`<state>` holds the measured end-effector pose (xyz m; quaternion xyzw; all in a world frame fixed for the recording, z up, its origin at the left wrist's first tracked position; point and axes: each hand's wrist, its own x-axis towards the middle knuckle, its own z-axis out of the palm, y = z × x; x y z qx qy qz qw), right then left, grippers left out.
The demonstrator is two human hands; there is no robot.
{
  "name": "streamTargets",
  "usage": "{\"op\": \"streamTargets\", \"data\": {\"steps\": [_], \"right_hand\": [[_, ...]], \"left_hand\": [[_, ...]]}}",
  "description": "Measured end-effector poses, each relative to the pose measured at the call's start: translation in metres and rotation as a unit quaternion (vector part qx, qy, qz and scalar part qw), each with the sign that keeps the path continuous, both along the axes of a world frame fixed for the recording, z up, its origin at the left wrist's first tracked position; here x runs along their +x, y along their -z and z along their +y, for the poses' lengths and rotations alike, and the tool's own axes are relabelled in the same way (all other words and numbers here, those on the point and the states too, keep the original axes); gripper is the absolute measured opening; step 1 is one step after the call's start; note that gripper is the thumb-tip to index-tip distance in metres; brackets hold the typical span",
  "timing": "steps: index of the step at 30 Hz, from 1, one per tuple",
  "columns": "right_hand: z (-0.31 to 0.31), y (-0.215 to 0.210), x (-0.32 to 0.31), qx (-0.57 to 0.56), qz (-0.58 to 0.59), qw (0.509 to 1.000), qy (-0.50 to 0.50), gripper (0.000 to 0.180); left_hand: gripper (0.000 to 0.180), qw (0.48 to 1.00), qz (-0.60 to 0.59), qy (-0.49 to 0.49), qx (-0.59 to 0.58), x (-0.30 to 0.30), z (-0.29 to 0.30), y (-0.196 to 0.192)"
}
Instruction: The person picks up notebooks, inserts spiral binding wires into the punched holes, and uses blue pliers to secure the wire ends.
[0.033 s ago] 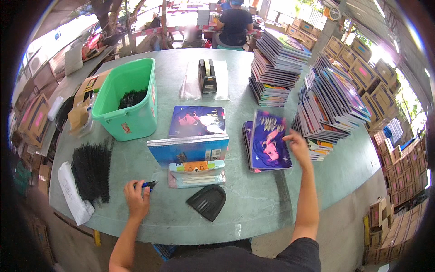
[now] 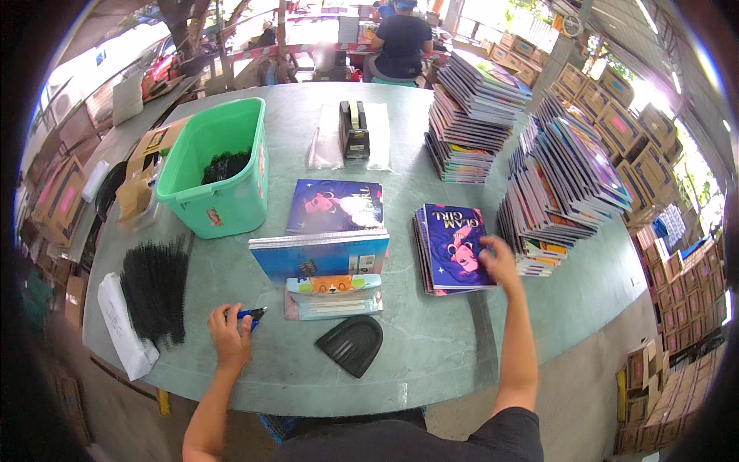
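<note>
My left hand [image 2: 229, 336] is closed around a pair of blue-handled nippers [image 2: 252, 314], their metal tips pointing right, close above the table. My right hand [image 2: 502, 264] rests its fingers, slightly spread, at the right edge of the top purple notebook [image 2: 459, 245]. That notebook lies flat and fairly square on a short pile of similar ones. Between my hands stands a blue notebook stack [image 2: 319, 256] on its edge, with another purple notebook [image 2: 336, 202] lying behind it. In front of these are a cat-faced pencil case [image 2: 334, 285] and a black rounded plastic piece [image 2: 352, 346].
Tall notebook stacks [image 2: 468, 127] [image 2: 566, 185] stand at the right. At the left are a green bin [image 2: 219, 196] holding black coils, a bundle of black binding coils [image 2: 158, 292] and a white roll [image 2: 125, 327]. A tape dispenser [image 2: 355, 138] sits farther back; a person [image 2: 403, 42] sits beyond.
The top purple notebook, tilted and raised before, has come down flat onto its pile. My right hand has moved slightly down and left; my left hand has barely moved.
</note>
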<state>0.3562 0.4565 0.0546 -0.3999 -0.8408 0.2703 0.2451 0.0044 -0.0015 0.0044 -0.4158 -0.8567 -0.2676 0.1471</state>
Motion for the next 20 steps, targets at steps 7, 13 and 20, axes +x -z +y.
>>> {"op": "streamTargets", "data": {"steps": [7,13,20], "right_hand": [[-0.007,0.033,0.003,-0.016,0.072,0.996,0.042,0.038],[-0.042,-0.022,0.016,0.179,0.048,0.981,-0.062,0.025],[-0.056,-0.055,0.134,0.174,0.172,0.970,-0.005,0.024]], "left_hand": [[0.042,0.997,0.019,-0.022,-0.068,0.001,-0.006,0.005],[0.035,0.995,0.085,-0.038,-0.024,0.021,-0.001,0.001],[0.035,0.971,0.123,0.199,0.045,0.153,0.106,-0.079]]}}
